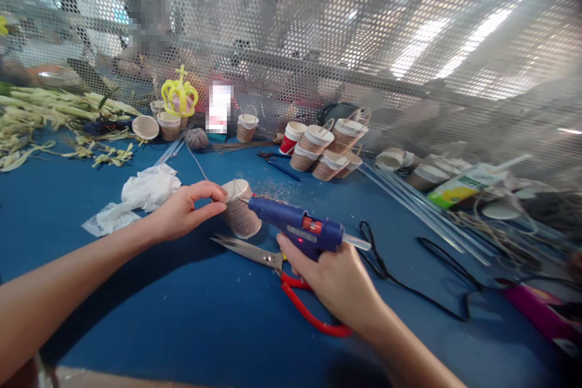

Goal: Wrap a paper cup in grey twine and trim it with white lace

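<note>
My right hand (336,279) grips a blue hot glue gun (282,212), a clear glue stick poking out of its back and a red light lit. Its nozzle meets the rim area of a paper cup (243,218) wrapped in greyish yarn, tilted on the table. At the cup's upper left edge, my left hand (195,206) has thumb and fingertips pinched together. A strand of yarn (196,160) runs from a grey yarn ball (197,138) to these fingers; the exact pinch is partly hidden. Below the glue gun lie open scissors (254,251) with red handles (313,315).
Crumpled white plastic (150,188) lies left of the cup. Several wrapped cups (330,163) are stacked behind, near blue pliers (284,168). Glue sticks (422,212) and a black cord (409,294) lie right. A yellow crown (180,97) stands before the perforated metal screen (273,24).
</note>
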`<state>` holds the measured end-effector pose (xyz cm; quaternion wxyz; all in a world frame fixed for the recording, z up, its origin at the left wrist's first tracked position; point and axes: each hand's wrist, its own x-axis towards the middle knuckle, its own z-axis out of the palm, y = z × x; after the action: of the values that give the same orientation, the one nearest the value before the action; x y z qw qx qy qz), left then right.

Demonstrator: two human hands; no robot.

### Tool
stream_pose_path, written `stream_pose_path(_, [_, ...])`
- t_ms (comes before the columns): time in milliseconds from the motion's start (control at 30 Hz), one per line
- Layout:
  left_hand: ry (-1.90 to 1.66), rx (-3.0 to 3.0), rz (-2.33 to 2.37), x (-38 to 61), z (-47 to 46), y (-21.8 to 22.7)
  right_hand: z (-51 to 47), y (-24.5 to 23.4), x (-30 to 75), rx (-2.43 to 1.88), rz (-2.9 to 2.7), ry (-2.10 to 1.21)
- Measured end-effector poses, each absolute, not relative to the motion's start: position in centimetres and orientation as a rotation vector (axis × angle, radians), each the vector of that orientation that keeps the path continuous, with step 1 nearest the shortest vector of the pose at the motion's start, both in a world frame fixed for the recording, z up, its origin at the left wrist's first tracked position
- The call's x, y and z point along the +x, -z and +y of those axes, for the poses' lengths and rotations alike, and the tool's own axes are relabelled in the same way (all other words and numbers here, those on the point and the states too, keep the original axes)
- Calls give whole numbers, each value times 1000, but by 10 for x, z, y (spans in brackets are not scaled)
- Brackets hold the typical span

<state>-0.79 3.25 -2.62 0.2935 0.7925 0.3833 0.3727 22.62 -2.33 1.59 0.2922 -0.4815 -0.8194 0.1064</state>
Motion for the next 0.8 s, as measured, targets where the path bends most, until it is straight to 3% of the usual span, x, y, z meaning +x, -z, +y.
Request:
stream_pose_path(333, [-979,2133,1020,-8,33,27,-25,-14,222,-1405,-2166,-287])
stream_pose_path(600, [-992,2107,1020,-7,32,26,-16,-9,238,-1313,-2294,-94])
stream_pose_path(800, [-990,2108,1012,-8,33,26,-11,-19,230,-1394,-2094,-328])
